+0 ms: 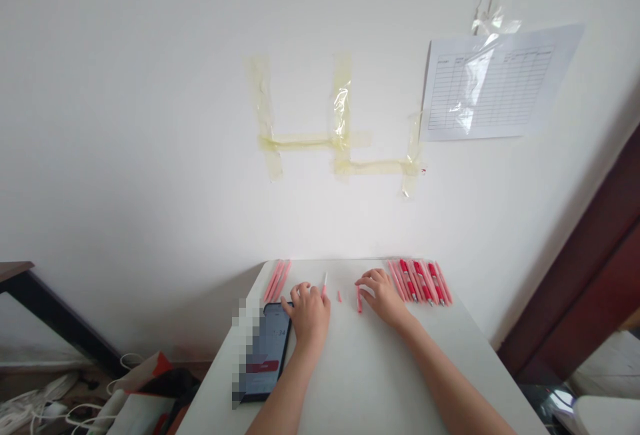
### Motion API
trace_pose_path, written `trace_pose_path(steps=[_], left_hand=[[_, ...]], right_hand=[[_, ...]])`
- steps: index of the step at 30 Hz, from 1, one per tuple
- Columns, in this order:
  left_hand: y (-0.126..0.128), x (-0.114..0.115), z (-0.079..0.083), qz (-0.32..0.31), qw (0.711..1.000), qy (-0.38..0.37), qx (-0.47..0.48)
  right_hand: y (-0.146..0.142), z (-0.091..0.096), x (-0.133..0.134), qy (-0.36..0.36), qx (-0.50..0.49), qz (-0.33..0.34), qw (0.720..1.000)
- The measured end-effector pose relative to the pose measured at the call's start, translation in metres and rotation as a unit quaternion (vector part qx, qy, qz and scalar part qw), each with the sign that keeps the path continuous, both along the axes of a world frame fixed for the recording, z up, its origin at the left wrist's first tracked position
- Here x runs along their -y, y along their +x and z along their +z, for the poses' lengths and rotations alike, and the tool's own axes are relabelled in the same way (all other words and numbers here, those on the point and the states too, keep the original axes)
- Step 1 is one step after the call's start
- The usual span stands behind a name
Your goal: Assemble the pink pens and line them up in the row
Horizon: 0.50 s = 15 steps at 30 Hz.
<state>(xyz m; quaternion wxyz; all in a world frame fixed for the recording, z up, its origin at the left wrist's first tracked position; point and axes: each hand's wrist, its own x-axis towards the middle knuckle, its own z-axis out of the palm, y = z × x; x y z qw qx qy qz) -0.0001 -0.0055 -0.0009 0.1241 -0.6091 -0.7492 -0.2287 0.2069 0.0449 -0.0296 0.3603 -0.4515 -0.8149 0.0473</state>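
My left hand (310, 312) rests low over the table, fingers curled. Between its thumb and index finger is a slim pink pen part with a white tip (325, 282), partly hidden by the fingers. My right hand (383, 295) pinches a pink pen barrel (359, 302) with a redder lower end between thumb and index finger. A small pink pen piece (339, 296) lies on the table between the two hands, touched by neither.
Three pink pen pieces (277, 280) lie at the table's back left. Several pink barrels and red pen parts (419, 282) line the back right. A phone (270, 348) lies by my left forearm on the white table (360, 382). The wall (320, 222) stands behind.
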Motion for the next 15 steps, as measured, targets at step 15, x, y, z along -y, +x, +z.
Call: trace_pose_path(steps=[15], left_hand=[[-0.0007, -0.0006, -0.0024, -0.003, 1.000, 0.006, 0.003]], right_hand=[[0.0024, -0.0026, -0.0019, -0.005, -0.001, 0.006, 1.000]])
